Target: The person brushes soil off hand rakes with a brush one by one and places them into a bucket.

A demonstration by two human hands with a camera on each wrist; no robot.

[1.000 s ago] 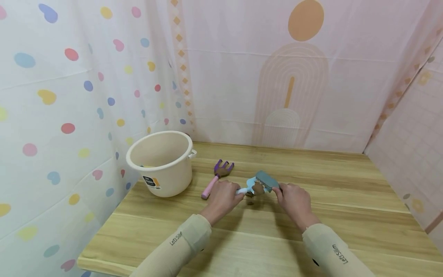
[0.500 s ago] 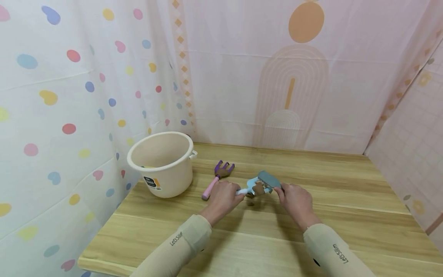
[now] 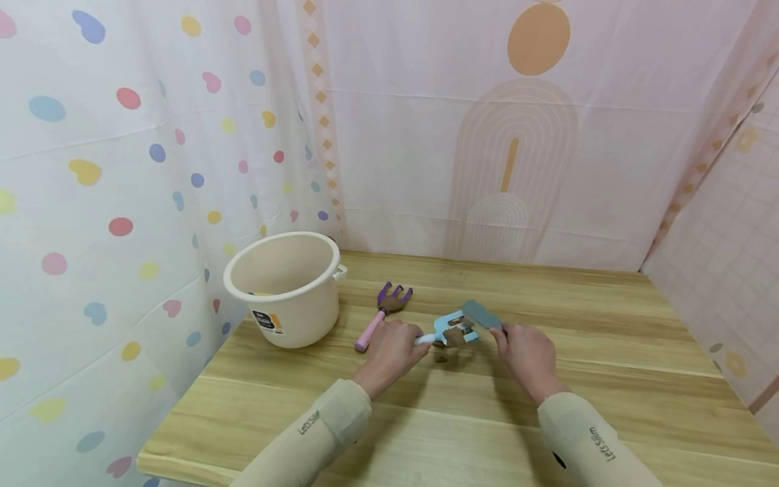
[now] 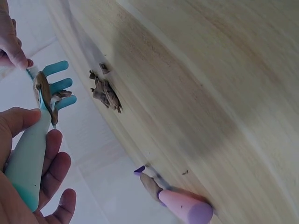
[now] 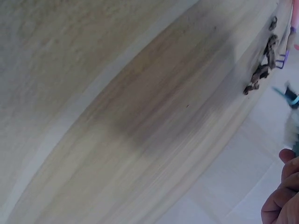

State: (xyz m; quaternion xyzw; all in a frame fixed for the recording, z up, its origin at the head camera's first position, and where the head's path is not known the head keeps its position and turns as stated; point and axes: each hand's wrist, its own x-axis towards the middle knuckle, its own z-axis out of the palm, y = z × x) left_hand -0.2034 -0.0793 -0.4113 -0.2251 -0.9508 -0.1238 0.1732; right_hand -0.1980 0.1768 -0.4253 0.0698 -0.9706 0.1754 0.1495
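My left hand grips the pale handle of a small light blue hand rake, holding it above the table. Brown mud cakes the rake's head around its tines. In my right hand is a grey-blue scrubbing brush, its back turned up over the tips of the tines. Pale bristles show blurred in the right wrist view; whether they touch the rake I cannot tell. Below the rake, dark clumps of dirt lie on the wood. A pink-handled purple hand rake, also muddy, lies left of them.
A cream bucket stands at the table's left side, with something yellowish just visible inside. The wooden table reaches back to hanging patterned curtains. Small crumbs of dirt dot its surface.
My right hand has drawn the brush to the right along the tines, uncovering more of the light blue rake. The left hand and rake stay nearly still.
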